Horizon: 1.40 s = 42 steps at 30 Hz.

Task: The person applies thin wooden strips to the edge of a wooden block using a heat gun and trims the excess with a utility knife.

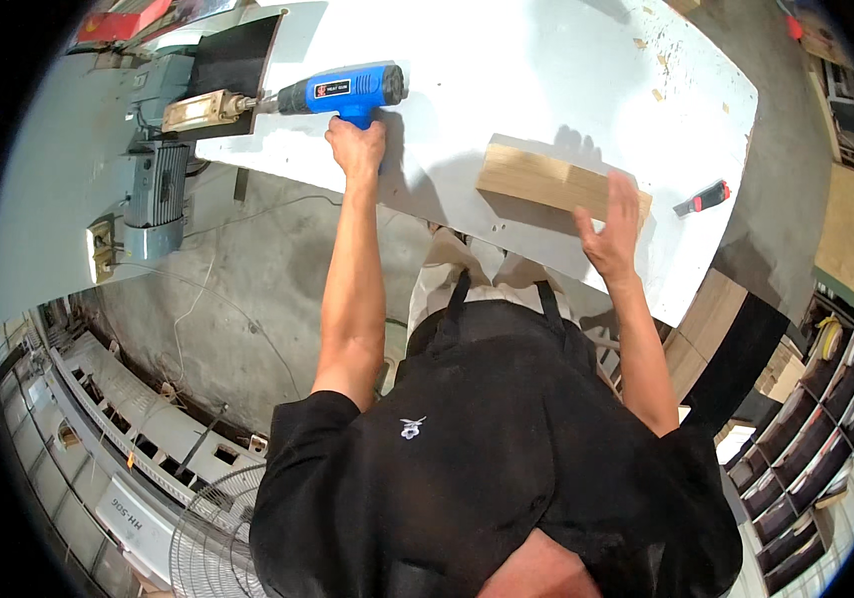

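My left hand (357, 148) is wrapped round the handle of a blue heat gun (352, 90) lying on its side in the view, above the white table (467, 60). Its dark nozzle points left, toward a metal rod with a pale, worn block-shaped end (202, 111) beside a dark board (234, 62). A rectangular wooden block (536, 177) rests near the table's front edge. Over the block's right end is my right hand (611, 234), fingers apart and slightly blurred. Whether it touches the wood I cannot tell.
A red and black utility knife (708, 196) lies at the table's right side, with small wood chips farther back. Grey motors (156, 189) stand left of the table. A cable (247, 212) crosses the floor. A fan (212, 533) and a shelf rack (816, 429) stand nearer me.
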Available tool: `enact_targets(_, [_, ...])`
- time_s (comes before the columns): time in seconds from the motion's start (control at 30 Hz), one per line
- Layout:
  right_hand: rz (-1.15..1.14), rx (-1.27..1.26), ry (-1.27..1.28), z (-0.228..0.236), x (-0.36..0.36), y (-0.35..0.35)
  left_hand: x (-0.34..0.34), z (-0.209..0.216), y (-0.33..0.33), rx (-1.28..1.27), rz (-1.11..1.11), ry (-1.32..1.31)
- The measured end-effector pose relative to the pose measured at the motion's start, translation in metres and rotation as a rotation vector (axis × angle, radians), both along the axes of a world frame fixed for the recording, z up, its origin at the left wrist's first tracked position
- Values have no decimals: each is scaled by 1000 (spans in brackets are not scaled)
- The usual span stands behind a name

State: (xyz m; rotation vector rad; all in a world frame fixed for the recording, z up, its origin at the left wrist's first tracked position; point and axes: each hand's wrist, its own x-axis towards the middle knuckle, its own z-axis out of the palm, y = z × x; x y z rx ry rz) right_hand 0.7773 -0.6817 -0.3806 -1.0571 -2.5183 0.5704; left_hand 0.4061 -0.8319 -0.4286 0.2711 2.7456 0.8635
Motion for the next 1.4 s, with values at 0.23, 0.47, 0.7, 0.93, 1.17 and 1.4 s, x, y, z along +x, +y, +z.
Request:
enact_targets(0.23, [194,-78,-12,1,-19,11,85,108,-85,523,-101,-132])
enact_targets(0.47, [198,-467,248,18,-56,10,199,154,-140,516,-117,-434])
enact_targets(0.7, [254,-1008,543,21,-97,10,253,164,-133,1030,16,-701])
enact_targets(0.93, [302,-1353,656,29,-128,10,263,173,-135,1026,112,-778])
enact_targets(1.17, [396,-1368,563,29,-141,14,261,160,-138,1078,57,-836])
enact_targets(1.4, [379,-1344,547,26,-137,19,260,163,-128,1089,74,-851])
